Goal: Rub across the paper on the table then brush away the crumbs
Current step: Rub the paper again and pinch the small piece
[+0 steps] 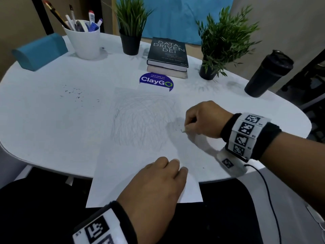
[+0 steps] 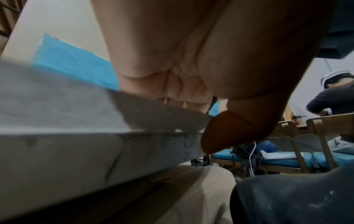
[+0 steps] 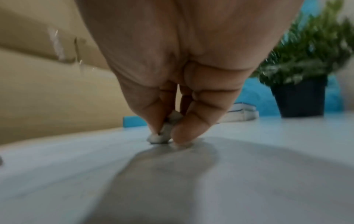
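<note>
A white sheet of paper [image 1: 133,166] covered in grey pencil scribble lies on the white table [image 1: 52,134], its near edge hanging over the table's front. My right hand [image 1: 202,120] pinches a small white eraser [image 3: 162,133] between thumb and fingers, its tip down on the paper's right edge. The eraser [image 1: 183,130] barely shows in the head view. My left hand [image 1: 158,182] lies on the near part of the sheet, fingers bent, holding it down. A few dark crumbs [image 1: 177,127] lie beside the eraser, and several more crumbs [image 1: 75,94] are scattered on the table at left.
At the back stand a white cup of pens [image 1: 84,39], a teal case [image 1: 38,51], two potted plants [image 1: 131,32] [image 1: 219,48], stacked books [image 1: 168,57] and a purple sticker [image 1: 156,81]. A dark tumbler [image 1: 267,73] stands at the right edge.
</note>
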Tool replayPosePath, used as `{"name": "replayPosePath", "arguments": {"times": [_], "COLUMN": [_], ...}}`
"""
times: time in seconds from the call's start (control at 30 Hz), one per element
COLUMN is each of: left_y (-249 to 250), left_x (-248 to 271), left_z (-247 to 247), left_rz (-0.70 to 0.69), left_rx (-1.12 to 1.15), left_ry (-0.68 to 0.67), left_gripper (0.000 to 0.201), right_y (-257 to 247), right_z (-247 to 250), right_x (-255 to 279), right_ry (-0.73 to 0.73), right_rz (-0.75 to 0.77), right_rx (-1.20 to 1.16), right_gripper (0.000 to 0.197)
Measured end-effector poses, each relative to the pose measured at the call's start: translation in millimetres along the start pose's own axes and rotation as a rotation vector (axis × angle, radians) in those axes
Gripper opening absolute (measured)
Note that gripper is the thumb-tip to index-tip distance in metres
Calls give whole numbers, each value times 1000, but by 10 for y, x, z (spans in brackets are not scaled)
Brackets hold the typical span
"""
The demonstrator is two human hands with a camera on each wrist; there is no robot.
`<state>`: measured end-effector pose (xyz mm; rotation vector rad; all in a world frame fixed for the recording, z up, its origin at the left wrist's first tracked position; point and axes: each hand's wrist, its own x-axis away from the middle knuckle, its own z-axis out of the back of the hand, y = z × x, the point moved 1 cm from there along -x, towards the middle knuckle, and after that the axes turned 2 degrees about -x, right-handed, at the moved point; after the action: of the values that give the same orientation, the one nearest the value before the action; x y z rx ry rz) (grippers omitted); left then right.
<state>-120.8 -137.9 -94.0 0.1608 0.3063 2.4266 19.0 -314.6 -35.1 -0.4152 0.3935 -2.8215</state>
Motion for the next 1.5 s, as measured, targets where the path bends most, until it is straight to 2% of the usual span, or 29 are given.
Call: {"name": "replayPosePath", "arguments": {"times": [0.1,0.17,0.27,0.37,0.5,0.57,0.63,0.7,0.8,0.87,0.97,1.07,1.17,1.2,1.3,1.33,1.4,1.5], "left_y": [-4,-7,35,35,-117,-205,-246,-259,-269,-282,-284,-286,-297,-290,-273,-271,-281,-304], "left_x": [9,10,-16,-29,170,243,270,253,245,244,233,242,239,236,234,238,244,241], "left_z": [38,90,172,225,288,240,192,165,165,153,142,147,139,146,160,163,162,144], "left_rz": [-8,-22,-53,-41,44,83,87,88,87,91,85,81,87,96,113,114,109,103], "left_rx": [-16,-30,-53,46,17,-20,-26,-39,-31,-30,-39,-31,-27,-18,4,7,12,-5], "left_ry": [-12,-32,-90,-73,-11,-18,-25,-10,-30,-24,-11,-18,-21,-26,-44,-47,-40,-29], "left_gripper": [69,68,65,79,70,62,62,64,65,67,75,74,80,75,68,67,69,86], "right_y": [-123,-266,-225,-139,-117,-72,-84,-205,-435,-368,-159,-302,-505,-449,-168,-138,-260,-491], "right_z": [-24,-95,-137,-105,-54,-20,-13,-67,-188,-148,-1,-55,-190,-179,-37,-20,-77,-227], "right_x": [37,146,154,83,107,109,137,196,257,154,-24,34,182,147,-35,-43,33,220], "right_ry": [-1,-72,-82,-51,-64,-63,-51,-52,-162,-151,-21,-26,-152,-142,10,37,6,-144], "right_rz": [84,140,103,92,93,66,73,150,263,183,35,129,203,170,3,-2,86,198], "right_rx": [42,-18,-40,-18,14,25,41,49,29,11,56,91,13,7,36,58,50,3], "right_gripper": [4,5,6,8,10,11,9,4,6,5,2,2,6,5,4,5,4,7]}}
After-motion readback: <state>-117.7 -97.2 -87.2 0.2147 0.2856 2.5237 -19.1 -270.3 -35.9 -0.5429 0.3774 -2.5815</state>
